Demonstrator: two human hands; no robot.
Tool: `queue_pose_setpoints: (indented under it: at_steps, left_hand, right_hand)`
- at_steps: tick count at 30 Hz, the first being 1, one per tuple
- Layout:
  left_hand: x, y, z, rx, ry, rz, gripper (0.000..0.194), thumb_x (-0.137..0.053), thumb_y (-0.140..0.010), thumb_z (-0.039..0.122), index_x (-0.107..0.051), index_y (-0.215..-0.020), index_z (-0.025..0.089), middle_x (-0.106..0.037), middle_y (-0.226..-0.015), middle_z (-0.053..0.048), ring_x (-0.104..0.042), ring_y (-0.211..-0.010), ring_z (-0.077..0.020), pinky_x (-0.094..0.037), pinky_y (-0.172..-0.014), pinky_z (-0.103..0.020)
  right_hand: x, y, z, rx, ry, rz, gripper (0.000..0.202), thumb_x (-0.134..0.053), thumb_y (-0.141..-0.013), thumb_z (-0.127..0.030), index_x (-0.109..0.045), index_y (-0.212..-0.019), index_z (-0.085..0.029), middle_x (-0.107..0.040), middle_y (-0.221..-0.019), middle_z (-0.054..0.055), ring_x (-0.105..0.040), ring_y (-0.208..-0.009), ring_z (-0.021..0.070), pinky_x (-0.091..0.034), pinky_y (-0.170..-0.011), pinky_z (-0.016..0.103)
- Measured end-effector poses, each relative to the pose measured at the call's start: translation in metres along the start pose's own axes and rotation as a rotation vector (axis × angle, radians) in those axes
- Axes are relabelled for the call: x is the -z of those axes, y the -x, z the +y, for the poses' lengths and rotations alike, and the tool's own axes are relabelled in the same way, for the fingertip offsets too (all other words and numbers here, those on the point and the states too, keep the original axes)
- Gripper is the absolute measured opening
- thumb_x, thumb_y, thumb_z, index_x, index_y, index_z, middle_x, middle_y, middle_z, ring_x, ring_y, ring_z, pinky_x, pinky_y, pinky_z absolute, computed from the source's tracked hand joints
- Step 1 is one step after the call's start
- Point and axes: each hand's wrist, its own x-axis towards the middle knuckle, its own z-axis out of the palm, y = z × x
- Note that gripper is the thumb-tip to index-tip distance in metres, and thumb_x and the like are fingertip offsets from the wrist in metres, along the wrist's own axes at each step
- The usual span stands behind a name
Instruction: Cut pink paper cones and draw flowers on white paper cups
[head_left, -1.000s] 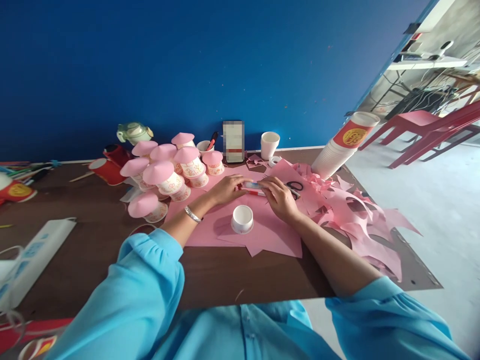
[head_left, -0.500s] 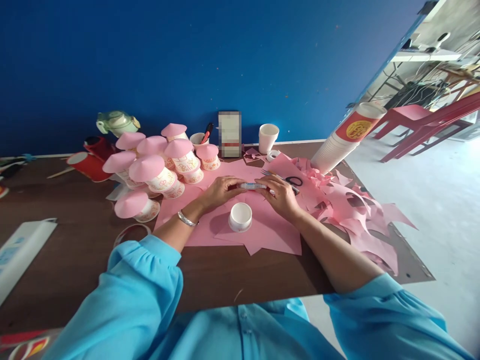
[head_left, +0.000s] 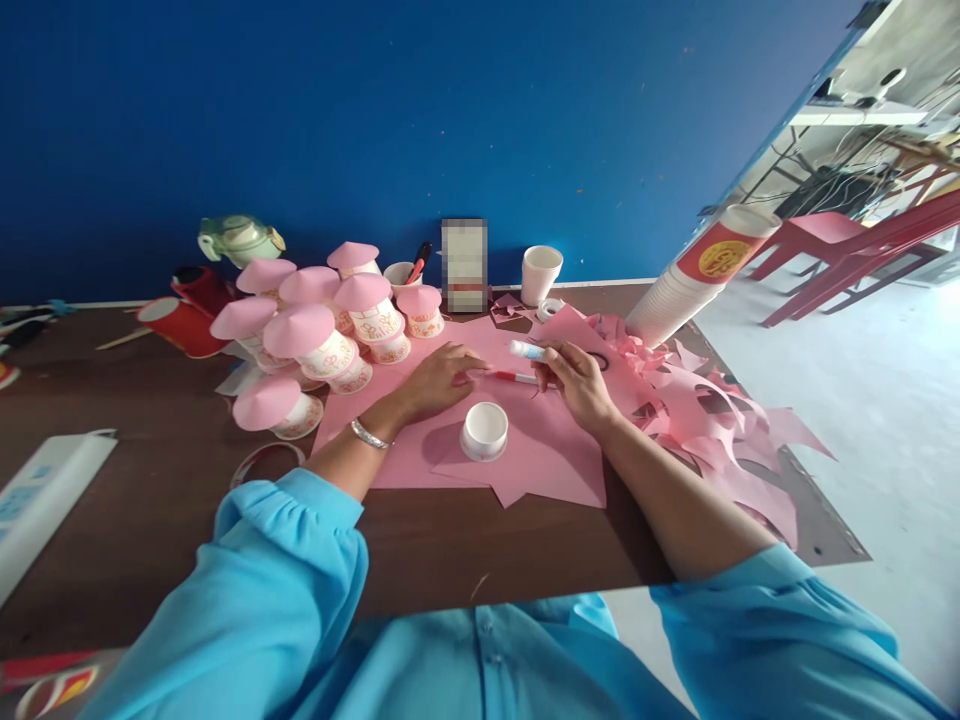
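Note:
My right hand is closed around a glue stick, a white tube with a blue label, its pale end pointing left. My left hand pinches a small translucent piece that looks like the glue stick cap, mostly hidden by the fingers. Between the hands a red and white pen lies on pink paper. Just in front of them stands a small white paper cup piece, its round opening facing up.
Several patterned cups with pink paper cones stand at the left. Pink scraps and a leaning stack of paper cups are at the right. Partly hidden scissors lie behind my right hand. A white cup stands near the blue wall.
Both hands were together on the glue stick. They have moved apart: the right now holds the tube, with its pale end exposed, and the red and white pen shows between them.

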Motion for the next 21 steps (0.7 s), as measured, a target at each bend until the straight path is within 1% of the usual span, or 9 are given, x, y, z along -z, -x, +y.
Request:
queue_pose_setpoints:
  at_steps: [2, 3, 5, 8, 10, 12, 15, 18, 21]
  left_hand:
    - [-0.001, -0.001, 0.000, -0.034, -0.020, 0.064, 0.034, -0.071, -0.095, 0.032, -0.074, -0.128, 0.025, -0.074, -0.124, -0.009, -0.063, -0.119, -0.0257, -0.052, -0.109, -0.045]
    - [-0.001, -0.002, 0.002, -0.042, 0.017, 0.114, 0.040, -0.075, -0.093, 0.037, -0.072, -0.130, 0.025, -0.073, -0.125, -0.010, -0.064, -0.118, -0.0259, -0.052, -0.109, -0.046]
    - [0.000, -0.005, 0.007, -0.031, 0.172, 0.186, 0.051, -0.080, -0.088, 0.047, -0.071, -0.131, 0.022, -0.075, -0.120, -0.011, -0.068, -0.108, -0.0240, -0.057, -0.100, -0.043]
    - [0.001, -0.009, 0.017, 0.040, 0.380, 0.178, 0.046, -0.079, -0.088, 0.054, -0.075, -0.118, 0.018, -0.079, -0.103, -0.009, -0.069, -0.083, -0.0174, -0.060, -0.080, -0.033]
    - [0.002, -0.010, 0.022, 0.075, 0.403, 0.157, 0.042, -0.077, -0.088, 0.056, -0.078, -0.105, 0.018, -0.079, -0.095, -0.008, -0.068, -0.077, -0.0156, -0.058, -0.074, -0.030]
    - [0.003, -0.010, 0.025, 0.079, 0.397, 0.150, 0.042, -0.079, -0.086, 0.057, -0.079, -0.102, 0.018, -0.079, -0.095, -0.008, -0.068, -0.076, -0.0152, -0.057, -0.072, -0.029]
    - [0.001, -0.010, 0.026, 0.066, 0.357, 0.164, 0.040, -0.080, -0.086, 0.053, -0.078, -0.104, 0.018, -0.079, -0.094, -0.006, -0.067, -0.075, -0.0141, -0.055, -0.070, -0.027]
    - [-0.001, -0.010, 0.026, 0.023, 0.313, 0.232, 0.029, -0.078, -0.090, 0.044, -0.078, -0.103, 0.018, -0.078, -0.090, -0.005, -0.066, -0.074, -0.0126, -0.056, -0.072, -0.026]
    - [-0.001, -0.011, 0.027, -0.020, 0.343, 0.296, 0.024, -0.078, -0.090, 0.038, -0.077, -0.103, 0.017, -0.077, -0.094, -0.005, -0.068, -0.081, -0.0133, -0.058, -0.076, -0.026]
  right_hand:
    - [-0.006, 0.003, -0.002, -0.022, -0.058, -0.013, 0.050, -0.063, -0.095, -0.070, -0.070, -0.097, -0.021, -0.062, -0.069, -0.001, -0.056, -0.056, 0.0124, -0.052, -0.054, 0.028]
    - [-0.010, 0.005, -0.003, -0.032, -0.079, -0.014, 0.049, -0.066, -0.094, -0.069, -0.070, -0.099, -0.020, -0.063, -0.070, -0.001, -0.057, -0.057, 0.0127, -0.053, -0.055, 0.028]
    - [-0.016, 0.008, -0.005, -0.052, -0.108, -0.007, 0.048, -0.075, -0.088, -0.066, -0.070, -0.102, -0.020, -0.066, -0.071, -0.001, -0.062, -0.060, 0.0136, -0.055, -0.057, 0.028]
    - [-0.024, 0.011, -0.005, -0.080, -0.135, 0.009, 0.050, -0.086, -0.079, -0.062, -0.067, -0.101, -0.021, -0.069, -0.070, -0.001, -0.067, -0.061, 0.0155, -0.058, -0.057, 0.030]
    - [-0.027, 0.012, -0.004, -0.092, -0.145, 0.025, 0.050, -0.088, -0.076, -0.061, -0.064, -0.096, -0.022, -0.071, -0.071, -0.001, -0.070, -0.062, 0.0166, -0.060, -0.059, 0.031]
    - [-0.027, 0.013, -0.005, -0.096, -0.150, 0.052, 0.050, -0.089, -0.075, -0.060, -0.063, -0.094, -0.022, -0.073, -0.075, 0.000, -0.072, -0.065, 0.0173, -0.062, -0.062, 0.033]
    - [-0.025, 0.013, -0.007, -0.099, -0.131, 0.067, 0.048, -0.089, -0.076, -0.059, -0.064, -0.094, -0.022, -0.076, -0.082, 0.002, -0.076, -0.071, 0.0187, -0.064, -0.068, 0.034]
    - [-0.023, 0.012, -0.009, -0.104, -0.091, 0.023, 0.050, -0.087, -0.076, -0.063, -0.069, -0.098, -0.021, -0.078, -0.081, 0.003, -0.076, -0.069, 0.0199, -0.064, -0.068, 0.035]
    - [-0.021, 0.012, -0.013, -0.101, -0.027, -0.021, 0.052, -0.076, -0.084, -0.070, -0.072, -0.100, -0.020, -0.078, -0.081, 0.004, -0.075, -0.068, 0.0200, -0.063, -0.066, 0.034]
